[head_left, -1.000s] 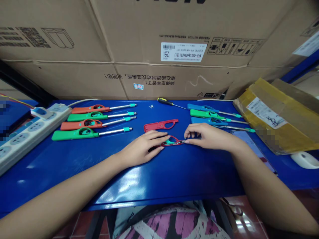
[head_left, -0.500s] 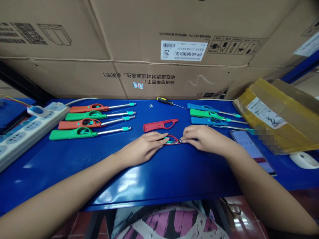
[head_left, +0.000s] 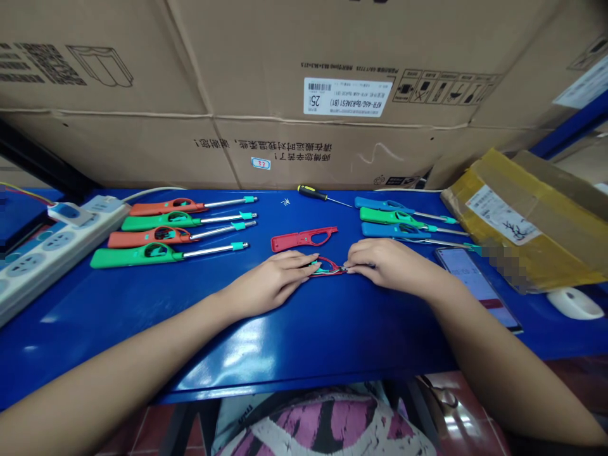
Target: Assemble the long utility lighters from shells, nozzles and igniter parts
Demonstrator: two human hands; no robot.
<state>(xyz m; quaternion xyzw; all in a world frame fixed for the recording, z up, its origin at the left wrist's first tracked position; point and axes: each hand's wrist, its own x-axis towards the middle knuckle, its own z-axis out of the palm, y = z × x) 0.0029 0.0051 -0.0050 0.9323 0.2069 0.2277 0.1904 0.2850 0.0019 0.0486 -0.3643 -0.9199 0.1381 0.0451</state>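
An opened red lighter half (head_left: 327,271) with a green trigger and thin wires lies on the blue table between my hands. My left hand (head_left: 280,275) covers its handle end, fingers pressed down on it. Pinched at its nozzle end are the fingertips of my right hand (head_left: 375,259); a small metal tip shows there, and the rest is hidden by the fingers. Just behind lies the other red handle shell (head_left: 304,239), flat and apart from my hands.
Several orange and green lighters (head_left: 135,255) lie in a row at left, beside a white power strip (head_left: 47,247). A screwdriver (head_left: 313,192) lies at the back. At right are blue and green lighters (head_left: 387,215), a phone (head_left: 477,285), a yellow-taped box (head_left: 522,221) and a white mouse (head_left: 576,303).
The whole view has shifted slightly. Both hands stay at the red lighter half with nearly the same grip; nothing else has visibly moved.
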